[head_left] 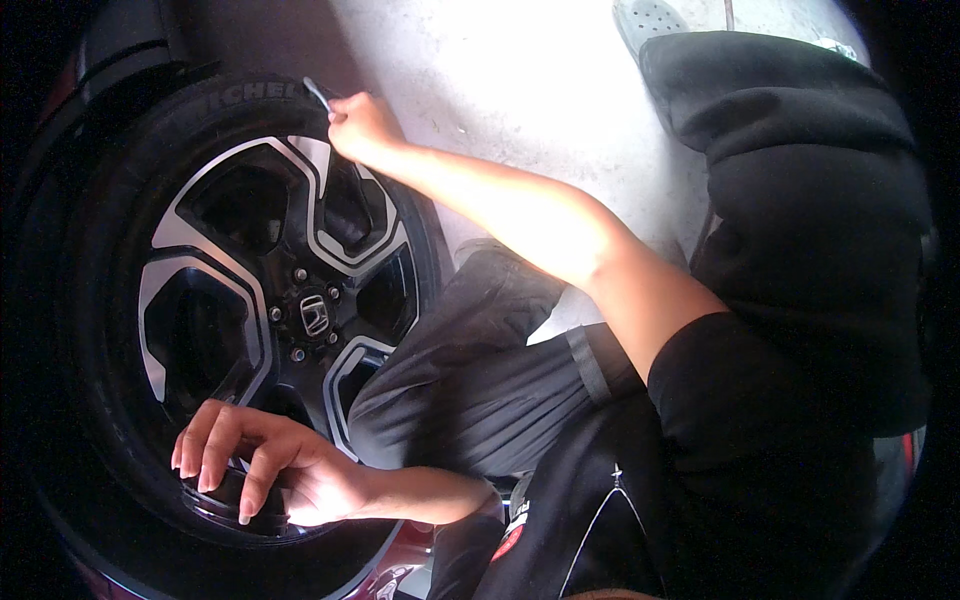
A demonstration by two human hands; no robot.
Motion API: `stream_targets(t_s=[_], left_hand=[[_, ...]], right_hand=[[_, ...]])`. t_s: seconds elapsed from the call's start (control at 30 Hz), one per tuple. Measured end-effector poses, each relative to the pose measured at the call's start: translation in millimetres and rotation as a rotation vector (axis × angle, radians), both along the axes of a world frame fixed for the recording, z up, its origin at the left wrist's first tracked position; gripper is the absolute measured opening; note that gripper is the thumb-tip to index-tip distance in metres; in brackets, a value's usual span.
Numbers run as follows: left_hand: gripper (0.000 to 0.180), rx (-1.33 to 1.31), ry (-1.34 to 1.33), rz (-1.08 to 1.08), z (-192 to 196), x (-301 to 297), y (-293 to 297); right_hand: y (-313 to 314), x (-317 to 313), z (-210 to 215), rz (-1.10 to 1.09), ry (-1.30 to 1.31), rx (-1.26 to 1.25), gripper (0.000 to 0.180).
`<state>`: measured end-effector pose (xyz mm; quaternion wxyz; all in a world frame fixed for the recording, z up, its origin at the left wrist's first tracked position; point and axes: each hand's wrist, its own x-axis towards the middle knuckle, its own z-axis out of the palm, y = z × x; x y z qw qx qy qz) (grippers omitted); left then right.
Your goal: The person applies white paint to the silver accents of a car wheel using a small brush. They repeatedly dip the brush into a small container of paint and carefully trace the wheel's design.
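My left hand (275, 465) holds a round, shallow black container (225, 505) from above, fingers curled over its edge. It is over the lower part of the black tyre (110, 440); whether it touches the rubber I cannot tell. Farther up, my right hand (362, 125) is closed around a slim grey-blue tool (317, 94), seen nearly edge-on. Its tip is beside the upper sidewall of the tyre, and its exact kind does not show. Between my hands sits the black and silver alloy wheel (205, 270), with several lug nuts around its centre cap (314, 315).
Dark car bodywork (125, 55) surrounds the wheel at the upper left, with red paint (395, 560) below. A bent knee in dark trousers (400, 415) is close to the rim. Pale floor (480, 80) lies beyond, with a light perforated clog (650, 22) and another dark-trousered leg (800, 150).
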<state>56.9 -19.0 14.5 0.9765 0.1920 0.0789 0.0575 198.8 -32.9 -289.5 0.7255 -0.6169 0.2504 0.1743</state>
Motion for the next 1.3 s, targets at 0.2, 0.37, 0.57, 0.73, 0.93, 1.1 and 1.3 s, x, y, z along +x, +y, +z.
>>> stream_targets(t_s=[0.2,0.37,0.57,0.73,0.93,1.1,1.3], left_hand=[[0.021,-0.003,0.014,-0.006,1.7,0.2,-1.9],[0.018,0.011,0.026,0.009,1.1,-1.0,-0.2],[0.016,0.012,0.017,-0.03,-3.6,-0.7,-0.5],[0.019,0.039,0.017,-0.048,-2.3,-1.9,-3.3],[0.02,-0.018,0.036,-0.026,-4.1,0.8,-7.1],[0.017,0.002,0.031,-0.022,-4.0,-2.2,-6.2],[0.022,0.044,0.029,-0.024,-4.7,1.4,-9.0]], right_hand=[[4.6,11.5,-16.4,-0.007,0.041,-0.021,0.032],[0.9,4.5,-22.1,0.035,0.059,-0.019,0.029],[16.6,-5.5,-24.5,-0.047,-0.089,-0.009,0.029],[4.0,15.5,-0.4,-0.035,-0.013,0.07,0.029],[2.5,15.4,-26.5,-0.043,0.033,0.026,0.033],[6.0,8.3,-8.9,-0.038,-0.113,0.013,0.031],[13.3,4.4,-25.0,-0.039,-0.204,-0.045,0.03]])
